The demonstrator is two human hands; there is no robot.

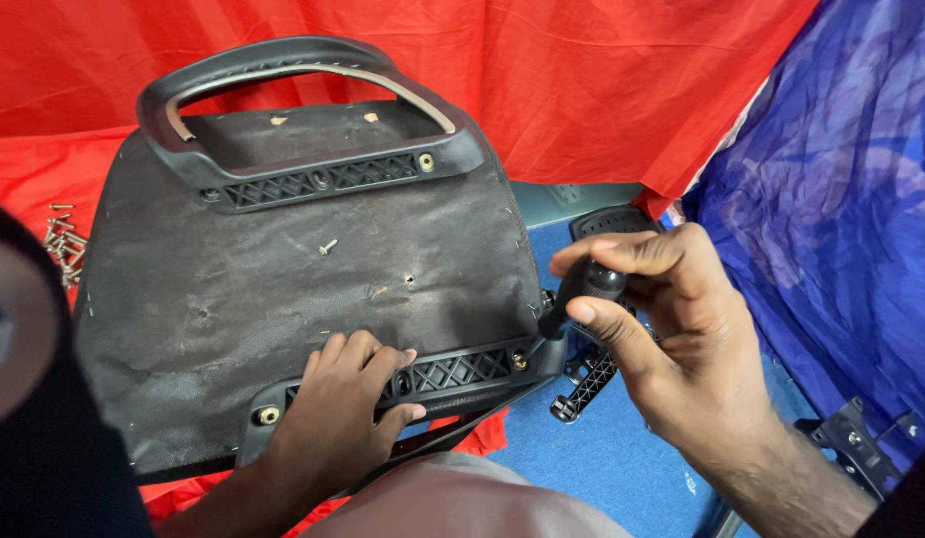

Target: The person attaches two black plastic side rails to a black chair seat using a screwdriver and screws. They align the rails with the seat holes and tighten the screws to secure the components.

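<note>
Head view, near first: a dark blurry shape (29, 399) blocks 8 o'clock, can't tell what it is. Left hand (338, 413) lies flat, fingers together, on the near armrest bracket (452, 374) of the upturned black seat base (283, 289). At 3 o'clock the right hand (671, 319) grips a black screwdriver handle (592, 284); its tip is hidden behind the seat edge. Farther off, a loose screw (328, 245), the armrest loop (303, 110), and a screw pile (64, 244) at 9 o'clock.

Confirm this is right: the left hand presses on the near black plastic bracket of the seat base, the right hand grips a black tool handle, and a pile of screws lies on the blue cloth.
Not quite: in the head view the screws lie on the red cloth, not the blue. The left hand presses the near bracket and the right hand grips the black tool handle, as stated.
</note>
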